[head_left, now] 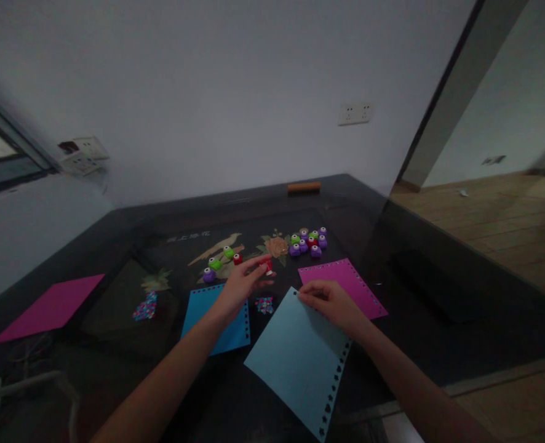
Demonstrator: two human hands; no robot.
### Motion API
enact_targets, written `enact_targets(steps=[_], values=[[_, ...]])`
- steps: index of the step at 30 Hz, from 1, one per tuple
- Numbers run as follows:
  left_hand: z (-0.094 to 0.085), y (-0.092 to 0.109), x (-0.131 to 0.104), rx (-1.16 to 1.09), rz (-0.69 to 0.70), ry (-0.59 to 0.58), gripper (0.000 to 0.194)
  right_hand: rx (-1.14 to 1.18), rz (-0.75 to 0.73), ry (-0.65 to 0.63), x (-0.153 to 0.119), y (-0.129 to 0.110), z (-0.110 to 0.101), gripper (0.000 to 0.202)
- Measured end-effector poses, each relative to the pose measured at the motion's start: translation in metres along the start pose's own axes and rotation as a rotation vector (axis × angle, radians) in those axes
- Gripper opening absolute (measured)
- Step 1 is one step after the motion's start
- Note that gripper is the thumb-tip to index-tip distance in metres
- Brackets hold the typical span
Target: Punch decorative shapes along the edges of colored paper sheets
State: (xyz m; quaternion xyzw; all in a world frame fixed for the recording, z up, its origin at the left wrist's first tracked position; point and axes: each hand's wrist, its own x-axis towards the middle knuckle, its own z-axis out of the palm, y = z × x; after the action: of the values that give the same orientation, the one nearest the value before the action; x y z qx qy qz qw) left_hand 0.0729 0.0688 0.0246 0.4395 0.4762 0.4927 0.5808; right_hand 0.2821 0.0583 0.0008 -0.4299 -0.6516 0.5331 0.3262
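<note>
My left hand (pixel 242 284) is closed around a small red craft punch (pixel 269 267), held just beyond a little heap of punched paper bits (pixel 265 304). With thumb and fingers pinched, my right hand (pixel 330 301) grips the top corner of a light blue sheet (pixel 295 351). Punched shapes run down that sheet's right edge, and one hole shows at the top corner. Partly under my left forearm lies a darker blue sheet (pixel 203 307) with punched edges. A pink sheet (pixel 346 277), punched along its borders, is beyond my right hand.
Several coloured punches (pixel 312 242) cluster at the back right, and a few more punches (pixel 214 263) stand left of centre. Another pile of paper bits (pixel 146 306) and a plain pink sheet (pixel 53 307) lie on the left. A brown bar (pixel 304 187) rests at the dark table's (pixel 235 209) back edge.
</note>
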Motion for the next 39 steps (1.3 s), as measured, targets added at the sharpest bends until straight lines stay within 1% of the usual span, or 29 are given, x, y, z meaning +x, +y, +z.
enact_targets(steps=[2, 6, 9, 11, 14, 18, 23, 27, 32, 35, 39], values=[[0.005, -0.001, 0.017, -0.004, -0.045, -0.036, 0.02, 0.01, -0.008, -0.005, -0.001, 0.002, 0.001, 0.013], [0.012, -0.006, 0.056, -0.003, -0.082, -0.094, 0.012, 0.021, -0.004, -0.003, -0.003, 0.001, 0.001, 0.011], [0.014, -0.01, 0.08, 0.009, -0.11, -0.128, 0.011, 0.03, 0.0, 0.003, -0.003, 0.001, 0.001, 0.011], [0.015, -0.012, 0.09, 0.04, -0.125, -0.149, 0.012, 0.041, 0.009, -0.001, -0.003, 0.001, 0.0, 0.01], [0.016, -0.01, 0.095, 0.117, -0.125, -0.164, 0.012, 0.045, 0.008, -0.008, -0.003, 0.001, 0.0, 0.009], [0.021, -0.009, 0.095, 0.27, -0.085, -0.161, 0.014, 0.031, -0.002, -0.001, -0.003, -0.001, 0.001, 0.009], [0.033, -0.018, 0.102, 0.533, -0.014, -0.173, 0.014, 0.03, -0.008, 0.011, -0.005, -0.001, 0.0, 0.01], [0.044, -0.029, 0.109, 0.766, 0.112, -0.154, 0.016, 0.011, 0.0, 0.016, -0.004, 0.001, 0.001, 0.01], [0.056, -0.036, 0.116, 1.008, 0.293, -0.146, 0.016, -0.004, -0.002, 0.028, -0.001, 0.003, 0.002, 0.01], [0.06, -0.038, 0.12, 1.119, 0.361, -0.124, 0.019, 0.016, 0.003, 0.031, 0.0, 0.003, 0.002, 0.009], [0.063, -0.041, 0.121, 1.211, 0.421, -0.119, 0.023, 0.014, 0.015, 0.055, 0.001, 0.002, 0.0, 0.009]])
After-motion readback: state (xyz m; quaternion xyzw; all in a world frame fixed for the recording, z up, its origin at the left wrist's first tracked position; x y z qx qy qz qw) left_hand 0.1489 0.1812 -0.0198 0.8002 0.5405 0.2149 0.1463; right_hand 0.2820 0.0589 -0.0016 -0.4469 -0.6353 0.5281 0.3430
